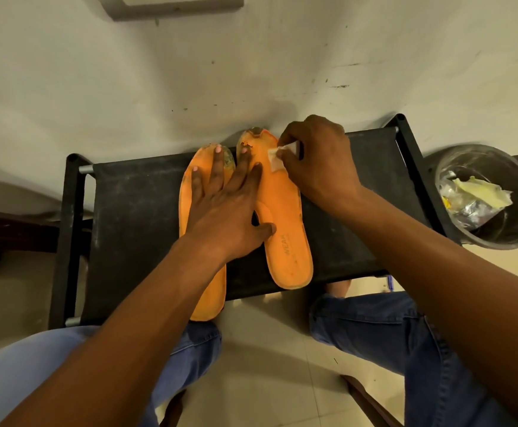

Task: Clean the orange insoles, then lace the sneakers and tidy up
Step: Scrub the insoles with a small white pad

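Two flat orange foam insoles (285,217) lie side by side on the black fabric desk (134,211) — left hand (223,208) pressing both with straight, spread fingers, right hand (319,163) pinching a small white wipe (277,158) against the right insole's toe; grey bin (488,195) alongside.

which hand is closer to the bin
Right. The right hand, pinching a white wipe on the toe of the right insole, is on the side towards the bin. The left hand presses flat across both insoles, farther away.
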